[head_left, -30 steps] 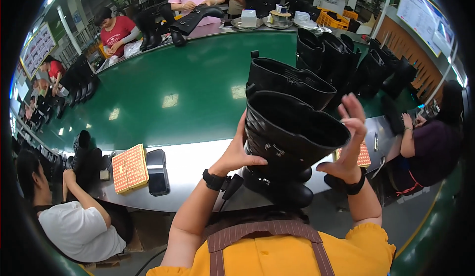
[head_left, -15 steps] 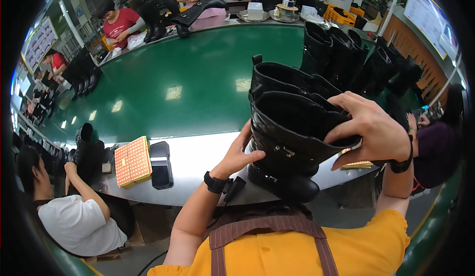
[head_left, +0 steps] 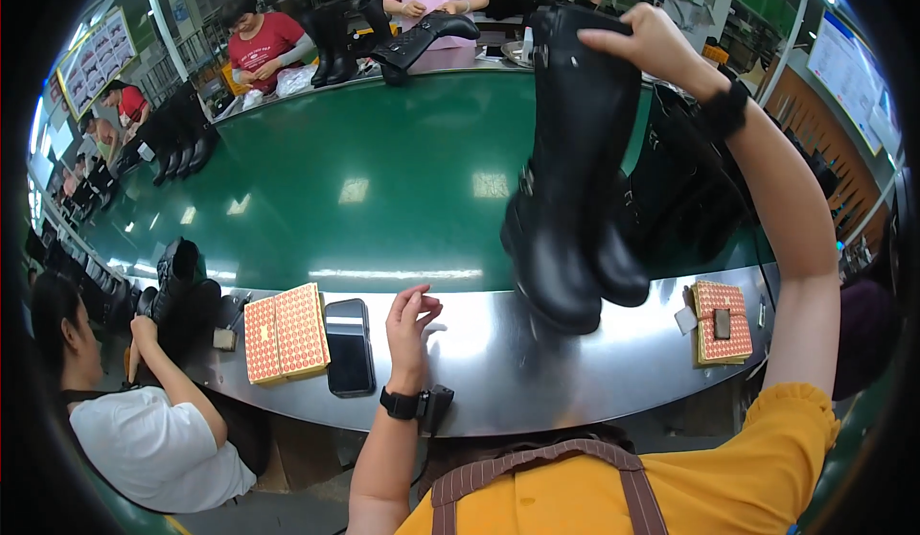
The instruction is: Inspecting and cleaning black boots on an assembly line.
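A pair of tall black boots (head_left: 580,190) hangs in front of me over the edge of the green belt, toes pointing down toward the steel table edge. My right hand (head_left: 661,48) is raised high and grips the boots at the top of their shafts. Buckles show at the tops and ankles. Lower and to the left, my left hand (head_left: 409,329) is above the steel edge, empty, its fingers loosely bent and apart. A black phone (head_left: 350,348) lies to the left of it.
A patterned red-and-yellow stack (head_left: 286,334) lies beside the phone, a second such stack (head_left: 722,329) at right. More black boots (head_left: 685,171) stand on the right of the green belt (head_left: 383,180). A co-worker in white (head_left: 158,439) sits at left; others work across.
The boots have been lifted off the table by my right hand, which rose and turned them from upright view to hanging. My left hand has let go and drawn back left.
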`<action>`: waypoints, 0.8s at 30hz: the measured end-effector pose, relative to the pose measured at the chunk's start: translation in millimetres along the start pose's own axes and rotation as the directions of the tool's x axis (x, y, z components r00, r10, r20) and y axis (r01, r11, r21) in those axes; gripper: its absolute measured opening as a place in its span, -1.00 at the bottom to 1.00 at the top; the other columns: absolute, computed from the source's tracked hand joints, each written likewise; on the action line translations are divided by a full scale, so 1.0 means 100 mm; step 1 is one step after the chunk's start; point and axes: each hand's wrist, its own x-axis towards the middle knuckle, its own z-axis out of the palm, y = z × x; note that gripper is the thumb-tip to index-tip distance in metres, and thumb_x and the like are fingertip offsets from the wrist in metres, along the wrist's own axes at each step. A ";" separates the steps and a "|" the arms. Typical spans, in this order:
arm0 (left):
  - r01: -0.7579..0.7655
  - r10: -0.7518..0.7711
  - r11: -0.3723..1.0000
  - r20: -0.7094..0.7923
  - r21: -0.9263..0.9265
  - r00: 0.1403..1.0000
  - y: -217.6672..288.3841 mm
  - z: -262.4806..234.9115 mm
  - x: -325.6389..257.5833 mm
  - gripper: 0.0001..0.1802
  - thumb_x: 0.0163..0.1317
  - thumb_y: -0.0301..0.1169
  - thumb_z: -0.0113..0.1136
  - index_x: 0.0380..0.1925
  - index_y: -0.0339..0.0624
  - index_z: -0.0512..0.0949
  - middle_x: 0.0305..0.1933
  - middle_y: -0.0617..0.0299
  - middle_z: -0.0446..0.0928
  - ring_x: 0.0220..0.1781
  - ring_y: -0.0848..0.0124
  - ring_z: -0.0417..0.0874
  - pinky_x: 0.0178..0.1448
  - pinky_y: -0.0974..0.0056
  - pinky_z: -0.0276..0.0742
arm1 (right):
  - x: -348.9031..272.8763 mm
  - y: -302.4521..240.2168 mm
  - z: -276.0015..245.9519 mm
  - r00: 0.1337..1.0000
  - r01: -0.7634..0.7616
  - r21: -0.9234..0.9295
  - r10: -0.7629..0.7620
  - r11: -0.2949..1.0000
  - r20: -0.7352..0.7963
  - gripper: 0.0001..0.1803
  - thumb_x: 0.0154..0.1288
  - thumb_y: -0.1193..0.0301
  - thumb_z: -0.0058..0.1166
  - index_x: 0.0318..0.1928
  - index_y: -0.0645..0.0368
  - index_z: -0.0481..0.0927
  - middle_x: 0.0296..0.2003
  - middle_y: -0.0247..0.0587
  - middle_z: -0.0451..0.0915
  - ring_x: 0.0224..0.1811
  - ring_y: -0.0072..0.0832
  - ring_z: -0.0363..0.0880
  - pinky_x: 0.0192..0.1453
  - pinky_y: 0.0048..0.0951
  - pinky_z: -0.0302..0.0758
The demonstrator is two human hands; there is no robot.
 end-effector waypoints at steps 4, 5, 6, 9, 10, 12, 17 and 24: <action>0.102 -0.109 0.990 -0.068 -0.096 0.992 -0.09 -0.14 0.07 -0.72 0.48 -0.31 -0.04 -0.04 -0.28 0.53 -0.32 0.23 0.56 -0.26 0.42 0.60 -0.12 0.27 0.61 | 0.55 0.39 0.52 0.995 -0.067 -0.186 0.053 0.980 -0.081 -0.21 0.16 -0.23 0.20 -0.55 0.44 0.60 -0.60 0.11 0.57 -0.48 -0.10 0.63 -0.31 -0.17 0.54; 0.121 -0.130 0.984 -0.063 -0.129 0.989 -0.10 -0.17 0.10 -0.71 0.48 -0.29 -0.06 -0.03 -0.28 0.50 -0.32 0.23 0.55 -0.29 0.40 0.60 -0.18 0.20 0.63 | 0.67 0.46 0.69 0.998 -0.022 -0.236 0.007 0.971 -0.062 -0.20 0.19 -0.26 0.14 -0.51 0.43 0.65 -0.48 0.22 0.65 -0.33 0.05 0.69 -0.16 -0.11 0.62; 0.133 -0.144 0.982 -0.071 -0.136 0.987 -0.11 -0.19 0.11 -0.72 0.48 -0.30 -0.06 -0.04 -0.28 0.50 -0.34 0.22 0.54 -0.29 0.39 0.60 -0.17 0.19 0.64 | 0.77 0.52 0.88 0.994 -0.112 -0.252 0.108 0.961 -0.032 -0.21 0.19 -0.26 0.13 -0.49 0.40 0.66 -0.45 0.22 0.66 -0.30 0.07 0.69 -0.13 -0.09 0.61; 0.178 -0.190 0.972 -0.064 -0.151 0.980 -0.14 -0.22 0.13 -0.73 0.47 -0.31 -0.04 -0.06 -0.29 0.50 -0.37 0.21 0.54 -0.30 0.40 0.61 -0.14 0.22 0.63 | 1.02 0.72 1.53 0.976 -0.217 -0.267 0.211 0.939 -0.051 -0.25 0.18 -0.28 0.12 -0.39 0.30 0.72 -0.34 0.16 0.69 -0.20 0.06 0.70 -0.09 -0.07 0.62; 0.187 -0.196 0.974 -0.064 -0.125 0.979 -0.15 -0.21 0.13 -0.74 0.46 -0.32 -0.03 -0.07 -0.29 0.50 -0.37 0.21 0.55 -0.31 0.40 0.61 -0.13 0.23 0.62 | 1.06 0.81 1.74 0.964 -0.260 -0.250 0.264 0.933 -0.019 -0.26 0.18 -0.28 0.12 -0.37 0.28 0.73 -0.30 0.13 0.70 -0.16 0.03 0.70 -0.04 -0.07 0.61; 0.197 -0.201 0.977 -0.052 -0.079 0.978 -0.17 -0.19 0.11 -0.76 0.45 -0.35 0.00 -0.08 -0.30 0.51 -0.38 0.22 0.56 -0.32 0.42 0.61 -0.12 0.26 0.61 | 1.13 0.98 2.18 0.923 -0.325 -0.232 0.361 0.917 0.133 -0.29 0.18 -0.29 0.11 -0.21 0.18 0.75 -0.11 0.10 0.70 0.00 -0.04 0.67 0.15 -0.11 0.55; 0.167 -0.162 0.983 -0.069 0.073 0.984 -0.20 -0.07 0.07 -0.84 0.41 -0.44 0.08 -0.15 -0.30 0.56 -0.36 0.25 0.58 -0.31 0.50 0.58 -0.10 0.34 0.54 | 1.22 1.32 2.81 0.940 -0.324 -0.249 0.341 0.913 0.026 -0.09 -0.07 -0.08 0.43 0.35 -0.27 0.40 0.28 0.01 0.34 0.43 -0.01 0.19 0.40 0.04 0.35; 0.164 -0.157 0.979 -0.065 0.124 0.985 -0.15 -0.03 0.06 -0.85 0.39 -0.44 0.10 -0.16 -0.28 0.58 -0.37 0.28 0.57 -0.30 0.52 0.56 -0.09 0.38 0.49 | 1.20 1.09 2.53 0.966 -0.234 -0.369 0.257 0.900 0.013 -0.23 0.01 -0.08 0.37 0.27 -0.24 0.50 0.33 -0.07 0.33 0.43 -0.06 0.21 0.35 0.16 0.35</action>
